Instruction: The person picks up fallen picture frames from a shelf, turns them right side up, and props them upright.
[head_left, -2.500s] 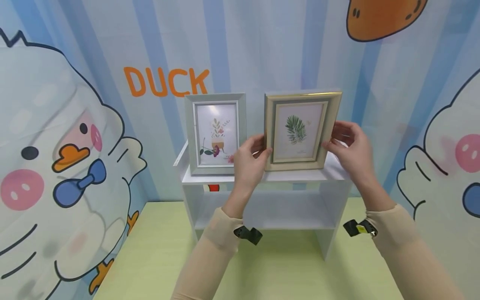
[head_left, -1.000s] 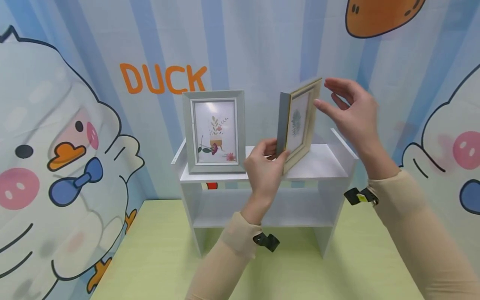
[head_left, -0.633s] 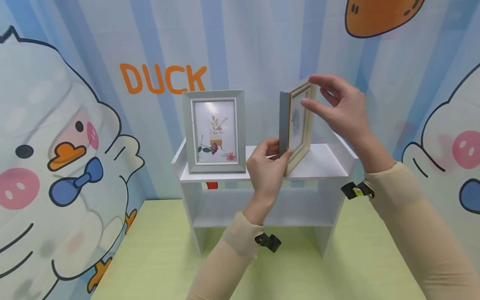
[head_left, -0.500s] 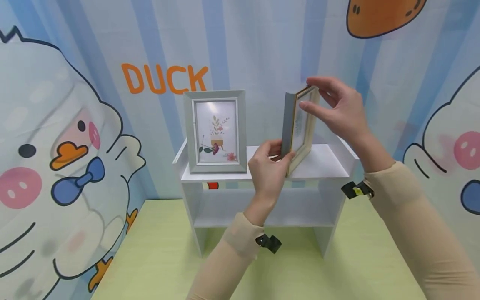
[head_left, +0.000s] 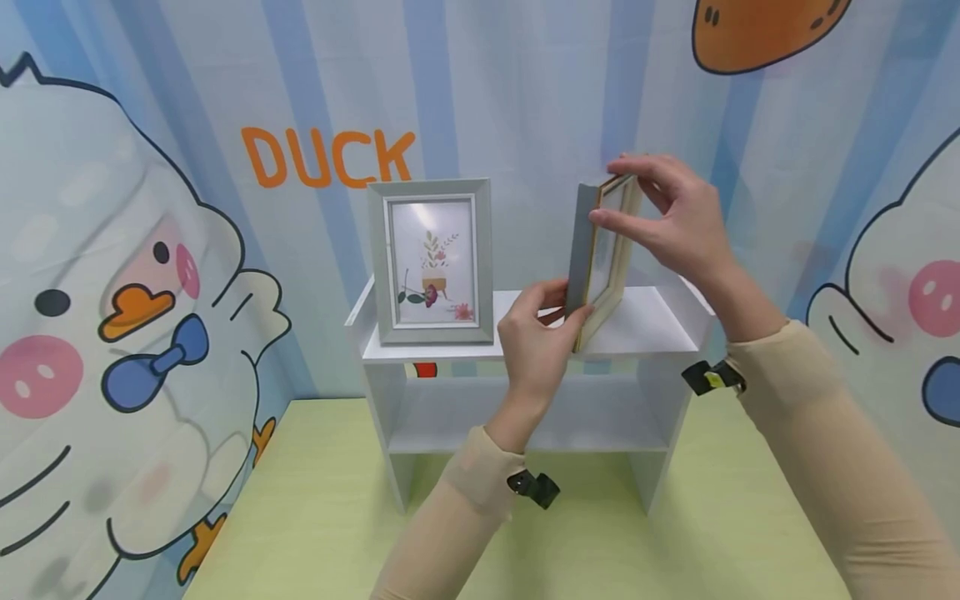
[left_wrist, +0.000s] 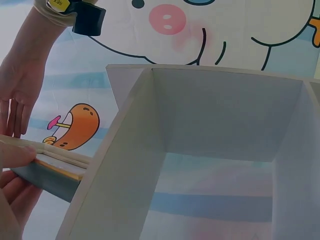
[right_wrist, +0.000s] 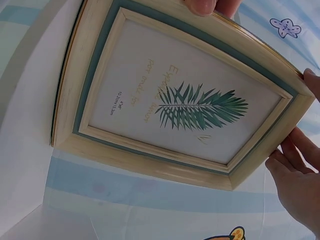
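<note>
A cream-and-gold picture frame [head_left: 582, 250] with a green palm-leaf print stands upright on the right of the white shelf's top [head_left: 652, 325], turned edge-on in the head view. My left hand [head_left: 542, 342] pinches its near lower edge between thumb and fingers. My right hand [head_left: 671, 212] spans its top, fingers at the far corner and thumb at the near one. The right wrist view shows the palm-leaf print [right_wrist: 200, 107] face on, with left fingertips [right_wrist: 202, 6] on one long side. A pale grey-green picture frame [head_left: 429, 262] with a potted-flower print stands on the left, untouched.
The shelf unit has low raised sides and a lower board [head_left: 525, 421]. It stands on a pale yellow-green table [head_left: 315, 500]. Behind hangs a blue-striped curtain [head_left: 525, 100] with duck drawings and orange lettering.
The palm-leaf picture frame has turned from facing me to facing right. My right hand has moved from its right side to its top, its thumb now at the near corner.
</note>
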